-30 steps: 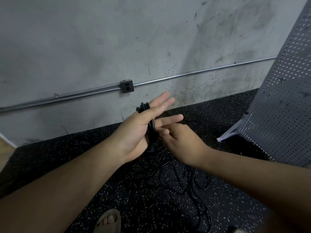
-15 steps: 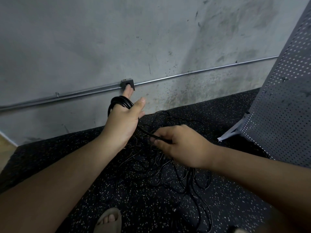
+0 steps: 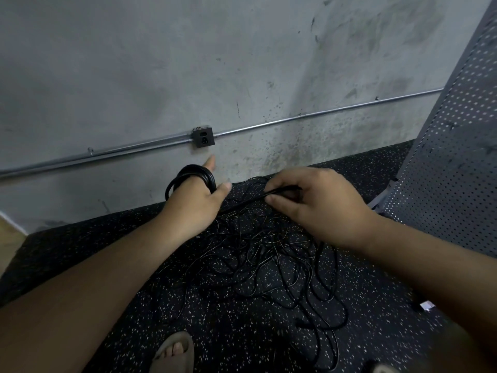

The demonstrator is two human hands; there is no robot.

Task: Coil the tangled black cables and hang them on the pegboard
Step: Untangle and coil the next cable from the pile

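A coil of black cable (image 3: 198, 174) is wound around the fingers of my left hand (image 3: 197, 200), whose fingers point straight toward the wall with the thumb out to the right. My right hand (image 3: 309, 203) pinches a black cable strand (image 3: 279, 190) that runs taut from the coil. Below both hands a tangled pile of thin black cables (image 3: 271, 259) lies on the speckled black floor. The grey pegboard (image 3: 454, 157) leans at the far right.
A grey concrete wall with a metal conduit (image 3: 322, 114) and an outlet box (image 3: 203, 136) stands just behind the hands. My sandalled foot (image 3: 174, 351) shows at the bottom edge. A small white plug end (image 3: 427, 306) lies at the right.
My left hand turned from palm-facing to back-facing with the coil around its fingers. My right hand moved up and to the right, drawing a strand out of the pile.
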